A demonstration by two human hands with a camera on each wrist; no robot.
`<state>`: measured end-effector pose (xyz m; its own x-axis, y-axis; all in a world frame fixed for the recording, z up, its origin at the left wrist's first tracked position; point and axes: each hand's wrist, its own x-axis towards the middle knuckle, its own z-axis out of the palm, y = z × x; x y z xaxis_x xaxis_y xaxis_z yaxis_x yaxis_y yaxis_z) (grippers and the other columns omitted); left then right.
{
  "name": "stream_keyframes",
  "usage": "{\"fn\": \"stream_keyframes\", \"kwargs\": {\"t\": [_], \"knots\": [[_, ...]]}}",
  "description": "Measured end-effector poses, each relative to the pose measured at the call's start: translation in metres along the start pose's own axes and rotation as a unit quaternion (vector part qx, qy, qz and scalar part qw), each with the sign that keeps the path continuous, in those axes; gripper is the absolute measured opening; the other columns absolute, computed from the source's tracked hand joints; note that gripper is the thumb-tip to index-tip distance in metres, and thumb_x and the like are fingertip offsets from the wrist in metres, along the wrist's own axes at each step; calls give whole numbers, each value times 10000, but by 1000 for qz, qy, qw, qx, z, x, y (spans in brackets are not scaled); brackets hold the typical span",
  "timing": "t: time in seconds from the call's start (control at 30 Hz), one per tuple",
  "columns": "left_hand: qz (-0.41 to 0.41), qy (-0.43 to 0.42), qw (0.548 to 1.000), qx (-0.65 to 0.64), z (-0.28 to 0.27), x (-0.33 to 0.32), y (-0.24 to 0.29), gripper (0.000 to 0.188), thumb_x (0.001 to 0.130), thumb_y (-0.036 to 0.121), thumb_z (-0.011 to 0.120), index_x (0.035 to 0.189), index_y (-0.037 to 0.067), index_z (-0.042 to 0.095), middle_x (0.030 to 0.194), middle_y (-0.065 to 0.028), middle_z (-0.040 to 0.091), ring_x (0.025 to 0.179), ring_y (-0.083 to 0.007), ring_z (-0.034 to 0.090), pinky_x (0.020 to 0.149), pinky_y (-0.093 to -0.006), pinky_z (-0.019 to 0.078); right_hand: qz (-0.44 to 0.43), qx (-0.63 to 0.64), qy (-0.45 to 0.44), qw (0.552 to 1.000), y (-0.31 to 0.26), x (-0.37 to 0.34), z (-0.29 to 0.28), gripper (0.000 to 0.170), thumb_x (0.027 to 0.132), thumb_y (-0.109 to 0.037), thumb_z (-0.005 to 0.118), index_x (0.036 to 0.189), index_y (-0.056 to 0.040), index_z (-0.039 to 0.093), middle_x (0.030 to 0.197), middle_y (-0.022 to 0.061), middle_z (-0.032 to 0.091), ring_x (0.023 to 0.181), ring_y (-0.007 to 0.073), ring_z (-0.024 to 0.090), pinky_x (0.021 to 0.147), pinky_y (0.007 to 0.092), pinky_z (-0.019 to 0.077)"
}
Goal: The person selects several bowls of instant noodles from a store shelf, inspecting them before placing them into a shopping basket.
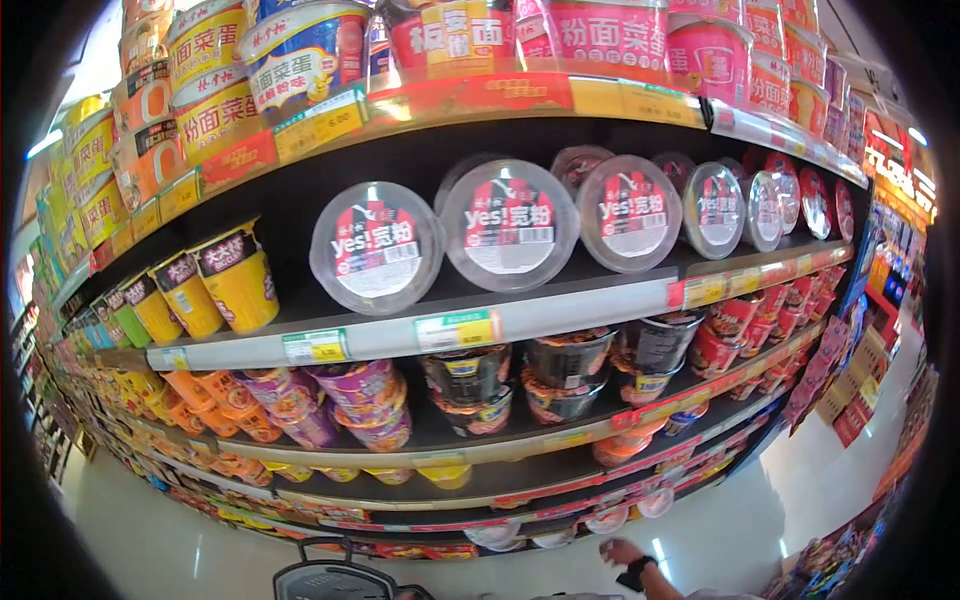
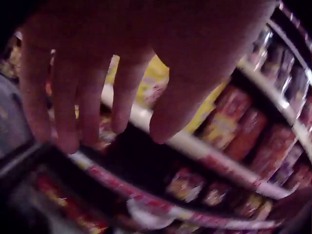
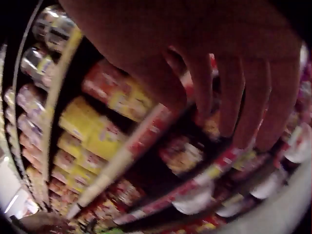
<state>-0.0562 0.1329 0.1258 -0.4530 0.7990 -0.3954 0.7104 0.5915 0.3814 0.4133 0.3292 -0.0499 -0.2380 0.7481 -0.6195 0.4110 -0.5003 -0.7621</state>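
Observation:
In the head view my right hand [image 1: 622, 552] is low at the bottom, a dark band on its wrist, in front of the lowest shelves. The right wrist view shows that hand [image 3: 214, 73] with its fingers hanging loosely and nothing held. My left hand [image 2: 107, 63] appears in the left wrist view, fingers spread and pointing down, holding nothing; the head view does not show it. Beyond the fingers are yellow packs [image 2: 153, 83] on a shelf. Large round clear-lidded bowls [image 1: 512, 224] stand on the upper shelf in the head view, apart from the hands.
Yellow cups [image 1: 238, 280] stand left of the bowls. Black tubs [image 1: 467, 385] and purple tubs [image 1: 362, 395] line the shelf below. A dark grey object with a handle [image 1: 335, 578] is at the bottom. Pale floor [image 1: 160, 545] shows below the shelves, and more goods are at the right.

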Motion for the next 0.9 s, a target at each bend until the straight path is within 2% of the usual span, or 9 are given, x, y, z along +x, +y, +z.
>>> {"fn": "stream_keyframes", "kwargs": {"t": [0.03, 0.07, 0.1, 0.17, 0.3, 0.43, 0.63, 0.77, 0.9], "knots": [[48, 18, 993, -110, 11, 33, -3, 424, 895, 415, 515, 1099, 59, 624, 1125, -157, 609, 1056, -357, 552, 909, -479, 448, -160, 58, -42, 984, -1, 37, -2, 252, 859, -252, 580, 1029, -80, 653, 839, 37, 652, 733, 140, 605, 639, 269, 487], [259, 51, 870, -417, 49, 86, -19, 444, 824, 298, 655, 1176, 46, 555, 1115, -143, 607, 1051, -318, 572, 908, -444, 452, -237, -24, 29, 971, -100, -12, 11, 287, 871, -236, 585, 1067, -32, 630, 840, 47, 653, 739, 141, 605, 664, 271, 492], [260, 127, 929, -231, -39, 49, 74, 450, 783, 267, 740, 1163, 67, 607, 1066, -167, 643, 920, -266, 664, 799, -364, 515, -238, -155, 91, 954, -226, -92, 27, 290, 891, -210, 583, 1089, -1, 614, 873, 56, 654, 788, 132, 603, 716, 280, 499], [324, 120, 879, -329, -106, 41, 153, 488, 782, 79, 709, 1236, 8, 544, 1016, -143, 638, 861, -182, 660, 745, -277, 515, -322, 80, -9, 943, -295, -101, 39, 285, 931, -145, 559, 1191, -27, 563, 1063, 43, 616, 956, 121, 580, 822, 271, 485], [463, 190, 776, -384, -183, 55, 232, 570, 796, 39, 681, 1313, -7, 447, 1203, -171, 531, 814, -168, 638, 712, -272, 516, -468, 150, -32, 870, -415, -158, 62, 487, 921, -57, 532, 1383, -56, 376, 1146, 50, 575, 1008, 128, 575, 849, 275, 471], [457, 137, 742, -471, -222, 72, 278, 765, 809, 8, 665, 1438, -7, 231, 1353, -174, 368, 731, -118, 605, 651, -229, 512, -521, 144, -14, 841, -469, -164, 71, 644, 904, -36, 537, 1459, -65, 212, 1069, 80, 601, 938, 122, 589, 825, 267, 474], [409, 77, 764, -493, -235, 95, 303, 843, 744, -51, 615, 1457, -1, 167, 1256, -152, 482, 695, -119, 587, 602, -241, 489, -498, 195, -57, 843, -495, -127, 75, 792, 872, -24, 558, 1486, -44, 58, 954, 91, 616, 776, 103, 588, 660, 238, 477], [419, 136, 765, -470, -225, 82, 300, 859, 718, -85, 618, 1448, 17, 179, 1371, -120, 417, 708, -121, 575, 657, -244, 483, -520, 159, -51, 838, -493, -121, 78, 782, 863, 30, 523, 1491, -74, 69, 1004, 96, 598, 853, 142, 606, 752, 277, 500], [408, 179, 772, -454, -216, 41, 288, 846, 742, -33, 652, 1438, 10, 172, 1368, -124, 393, 764, -136, 615, 677, -257, 503, -525, 171, -104, 827, -474, -151, 69, 793, 830, 56, 569, 1475, -73, 127, 1314, 100, 393, 868, 138, 585, 756, 253, 489]]}}
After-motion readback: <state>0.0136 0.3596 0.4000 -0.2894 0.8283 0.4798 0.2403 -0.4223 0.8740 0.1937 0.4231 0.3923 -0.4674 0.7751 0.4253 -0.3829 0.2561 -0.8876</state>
